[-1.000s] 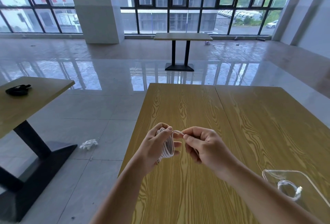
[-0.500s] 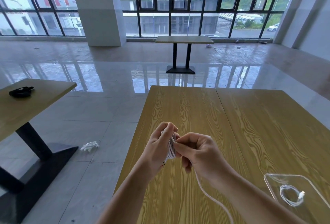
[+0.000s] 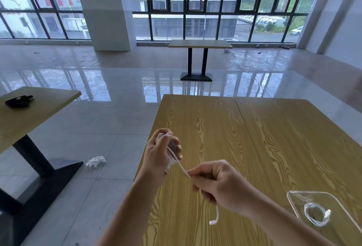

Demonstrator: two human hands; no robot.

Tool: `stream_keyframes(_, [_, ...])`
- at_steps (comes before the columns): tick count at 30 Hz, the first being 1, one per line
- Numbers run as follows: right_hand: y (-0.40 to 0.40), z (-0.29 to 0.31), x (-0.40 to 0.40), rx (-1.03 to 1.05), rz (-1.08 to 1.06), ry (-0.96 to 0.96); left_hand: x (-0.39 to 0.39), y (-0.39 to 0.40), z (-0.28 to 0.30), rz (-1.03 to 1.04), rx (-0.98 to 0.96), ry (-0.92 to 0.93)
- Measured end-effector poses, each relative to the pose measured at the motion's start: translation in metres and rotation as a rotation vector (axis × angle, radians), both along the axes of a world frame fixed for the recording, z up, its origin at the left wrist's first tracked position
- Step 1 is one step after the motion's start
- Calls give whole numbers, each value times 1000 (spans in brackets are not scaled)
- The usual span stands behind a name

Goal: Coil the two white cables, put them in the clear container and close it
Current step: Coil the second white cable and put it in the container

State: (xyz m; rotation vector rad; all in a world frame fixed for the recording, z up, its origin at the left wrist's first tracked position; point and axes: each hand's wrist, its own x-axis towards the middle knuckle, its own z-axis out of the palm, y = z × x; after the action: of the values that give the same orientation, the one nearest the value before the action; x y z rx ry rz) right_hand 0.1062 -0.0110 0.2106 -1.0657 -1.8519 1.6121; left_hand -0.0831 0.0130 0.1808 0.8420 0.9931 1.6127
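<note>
1. Cable [image 3: 181, 167] number two is mid-coil: my left hand [image 3: 159, 154] grips the wound loops, held over the near left edge of the wooden table [image 3: 274, 137].
2. My right hand [image 3: 219, 185] pinches the free tail; a short end with the plug [image 3: 213, 222] dangles below it.
3. Left to do, I judge: last wraps, drop it in, close up.
4. Clear container [image 3: 290, 196], near right on the table, holds one coiled white cable [image 3: 315, 214]. Open or lidded, cannot tell.
</note>
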Motion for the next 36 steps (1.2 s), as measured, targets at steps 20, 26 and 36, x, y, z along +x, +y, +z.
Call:
stream_keyframes(20, [29,3,5,346,-246,-304,4,-5,4,-229,-51,159])
stream_keyframes(26, [30,-2,4,423,-262,-186,9,-13,2,-365,-120,-84])
stream_keyframes(36, [33,-5,8,547,-266,-211,9,-20,4,-543,-85,-231])
